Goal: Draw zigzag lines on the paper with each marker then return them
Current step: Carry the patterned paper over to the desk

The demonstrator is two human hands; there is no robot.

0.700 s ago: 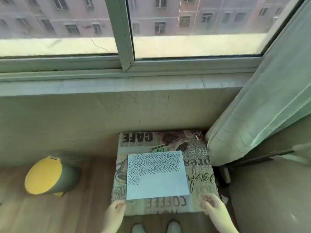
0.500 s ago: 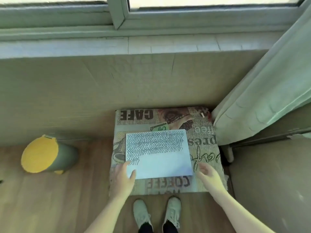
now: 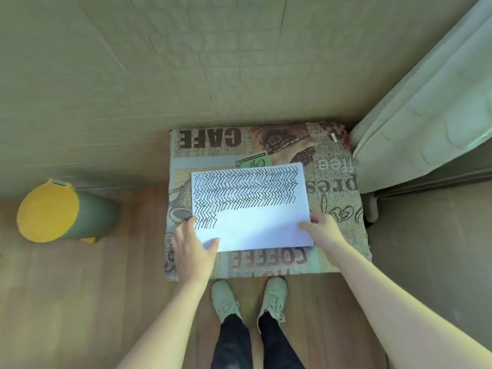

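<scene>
A white sheet of paper (image 3: 255,225) lies on a cushion printed with coffee words (image 3: 335,209). Rows of black zigzag lines fill its far half; the near half is blank. My left hand (image 3: 193,249) rests flat on the sheet's near left corner, fingers spread. My right hand (image 3: 323,230) touches the near right corner, its thumb on the paper. Whether either hand grips the sheet or just presses it, I cannot tell. No marker is in view.
A green bin with a yellow lid (image 3: 53,213) stands on the wooden floor at left. A pale curtain (image 3: 426,107) hangs at right above a rail. A wall rises behind the cushion. My two shoes (image 3: 250,296) stand just before the cushion.
The view has tilted down from the window to the cushion. Both hands moved forward from the cushion's near edge onto the paper's near corners.
</scene>
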